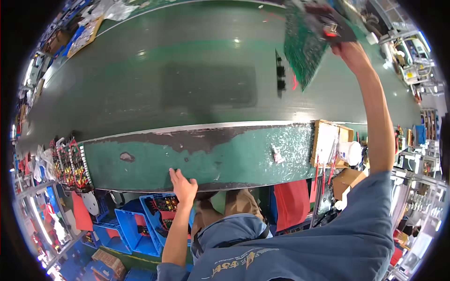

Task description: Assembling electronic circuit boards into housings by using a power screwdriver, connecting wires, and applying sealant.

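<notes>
At the far right, my right arm is stretched out over the belt, and my right hand (345, 51) is closed on the edge of a large green circuit board (302, 54). The board is tilted and smeared by motion; most of the fingers are hidden behind it. A dark piece with a silver and red part (332, 29) is next to that hand, and I cannot tell whether it belongs to the board. My left hand (183, 186) holds nothing, its fingers apart, at the near edge of the green worktop (225, 159).
A wide green belt (140, 89) runs beyond the worktop. On the worktop's left are assembled circuit boards (72, 164); on its right, a cardboard box (323, 140) and a white roll (350, 152). Blue bins (136, 234) are below left, and a red sheet (291, 203) hangs below right.
</notes>
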The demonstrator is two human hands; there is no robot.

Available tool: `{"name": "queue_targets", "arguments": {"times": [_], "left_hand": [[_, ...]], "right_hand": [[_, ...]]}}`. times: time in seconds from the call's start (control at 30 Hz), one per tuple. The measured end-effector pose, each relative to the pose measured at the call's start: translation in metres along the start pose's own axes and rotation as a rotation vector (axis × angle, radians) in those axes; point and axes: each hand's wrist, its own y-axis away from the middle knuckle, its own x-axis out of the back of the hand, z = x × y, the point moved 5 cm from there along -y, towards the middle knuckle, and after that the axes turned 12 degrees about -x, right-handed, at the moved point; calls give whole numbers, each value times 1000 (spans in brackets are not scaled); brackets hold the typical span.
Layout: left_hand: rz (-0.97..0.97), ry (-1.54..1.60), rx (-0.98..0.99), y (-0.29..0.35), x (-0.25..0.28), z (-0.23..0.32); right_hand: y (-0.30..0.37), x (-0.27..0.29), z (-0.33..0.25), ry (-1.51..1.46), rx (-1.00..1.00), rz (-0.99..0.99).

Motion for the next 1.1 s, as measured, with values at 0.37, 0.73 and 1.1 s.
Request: {"name": "queue_targets", "arguments": {"times": [0.37,0.73,1.1], "left_hand": [[97,495,-145,48,44,-126],[-150,679,-133,76,43,-151],[-186,725,-364,-13,54,-24]], "right_hand": [[307,-183,-24,-99,-311,236],[307,-405,220,-384,-560,474],[291,-330,224,362,-233,348]]}}
